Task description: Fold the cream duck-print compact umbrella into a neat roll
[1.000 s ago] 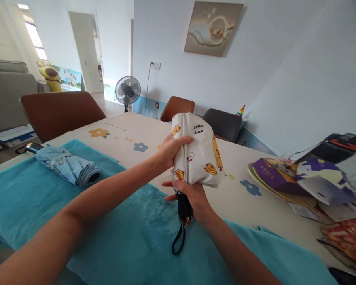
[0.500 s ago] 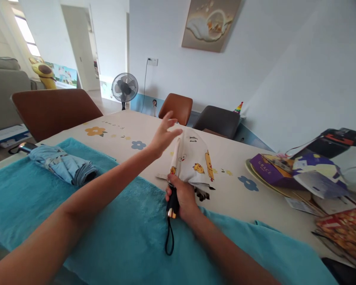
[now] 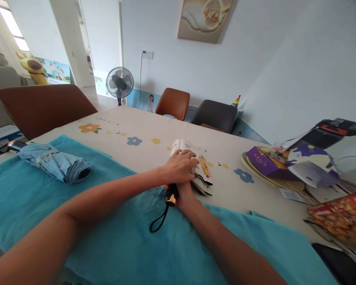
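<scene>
A folded white umbrella [image 3: 178,144] with yellow duck prints lies in front of me, its canopy loose at the right. My left hand [image 3: 180,165] is closed over the umbrella, fingers curved across the fabric and crossing above the other hand. Beneath it, my right hand [image 3: 184,191] grips the umbrella near the black handle [image 3: 172,192]; most of its fingers are hidden. A gold-coloured cap ends the handle, and a black wrist strap hangs from it over the turquoise cloth [image 3: 118,237]. On the left, a rolled light blue umbrella [image 3: 55,160] rests on the same cloth.
The pale table [image 3: 148,130] has flower prints. At the right are a purple box [image 3: 259,162] on a plate, a purple-and-white item [image 3: 313,164] and a red snack bag [image 3: 344,215]. Chairs [image 3: 172,103] stand around the table; a fan [image 3: 120,82] is behind.
My left hand has come down from above the canopy's far end onto the umbrella by my right hand. The canopy looks shorter and flatter. The view has shifted slightly.
</scene>
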### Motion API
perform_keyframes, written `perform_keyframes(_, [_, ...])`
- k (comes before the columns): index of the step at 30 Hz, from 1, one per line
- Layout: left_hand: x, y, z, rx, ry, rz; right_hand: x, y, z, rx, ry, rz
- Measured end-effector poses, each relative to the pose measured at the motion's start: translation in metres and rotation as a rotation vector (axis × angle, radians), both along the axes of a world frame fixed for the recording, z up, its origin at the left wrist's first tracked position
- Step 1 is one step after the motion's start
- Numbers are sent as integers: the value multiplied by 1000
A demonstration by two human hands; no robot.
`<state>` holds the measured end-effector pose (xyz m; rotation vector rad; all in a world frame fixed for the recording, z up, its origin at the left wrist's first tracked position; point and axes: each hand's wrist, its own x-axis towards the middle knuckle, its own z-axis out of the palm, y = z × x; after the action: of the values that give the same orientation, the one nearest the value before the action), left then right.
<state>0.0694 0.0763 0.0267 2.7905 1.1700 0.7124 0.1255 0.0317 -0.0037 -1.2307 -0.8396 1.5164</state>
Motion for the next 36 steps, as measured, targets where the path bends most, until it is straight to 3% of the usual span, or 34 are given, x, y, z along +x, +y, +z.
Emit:
perform_keyframes(3, [0,-2,7,197,80,-11,1,0,-2,-71,116,-10])
perform_keyframes(5, [-3,-2,12,240,83,29,3,-1,-3,-82,120,-1])
perform_keyframes(9, [-19,4,25,137,-99,255,6,-1,-2,-162,161,73])
perform_keyframes(13, [-39,16,32,-16,-500,452,7,-1,1,-187,200,71])
perform_keyframes(17, [-55,26,20,-299,-943,559,7,-3,3,-134,267,20])
perform_keyframes(21, [-71,22,-1,-496,-1261,541,9,-6,6,-140,290,36])
perform_keyframes(26, [-80,16,-19,-482,-1367,528,11,-3,3,-172,294,76])
perform_keyframes(31, [-84,16,-21,-475,-1445,485,12,-1,3,-196,280,56])
perform_keyframes(36, [-95,20,-25,-431,-1401,499,13,-2,4,-184,209,103])
